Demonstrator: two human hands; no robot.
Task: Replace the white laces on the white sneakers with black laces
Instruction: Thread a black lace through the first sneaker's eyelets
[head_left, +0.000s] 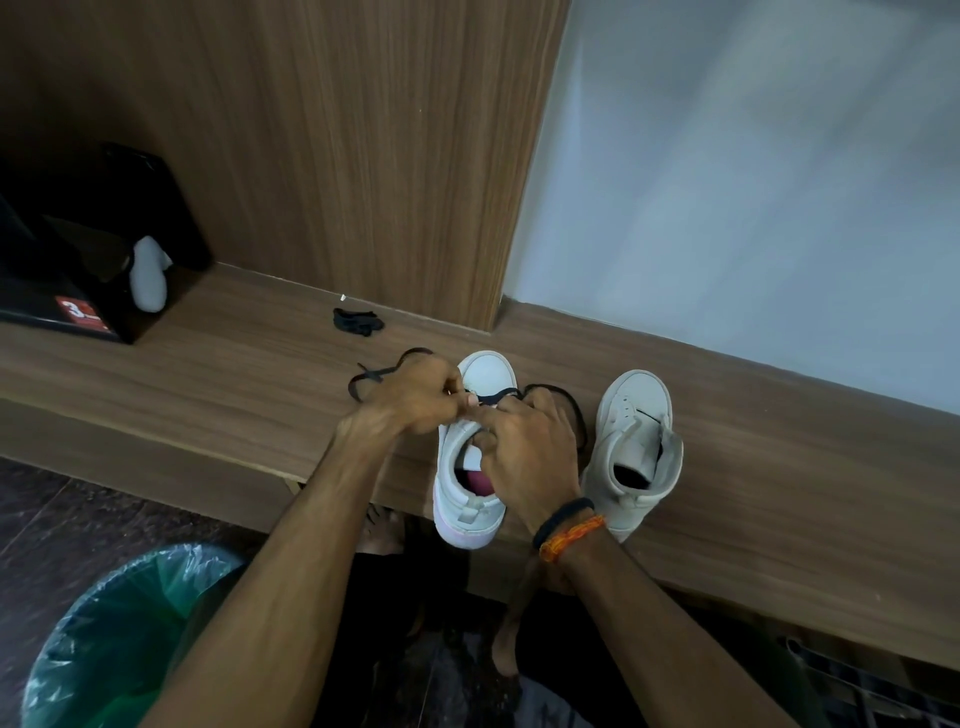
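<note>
Two white sneakers stand on a wooden shelf (208, 374), toes pointing away from me. Over the left sneaker (485, 376), my left hand (415, 397) pinches one end of a black lace (498, 397) near the front eyelets. My right hand (530, 441) lies over the shoe's tongue and pinches the same lace from the other side. Loose loops of this lace trail off to the left and right of the shoe. The right sneaker (636, 410) stands untouched with no lace in it. A second black lace (358, 321) lies bundled further back on the shelf.
A black box (78, 270) with a white object in it stands at the shelf's left end. A wooden panel (337, 156) and a white wall (753, 182) rise behind. A bin with a green liner (119, 639) stands on the dark floor at lower left.
</note>
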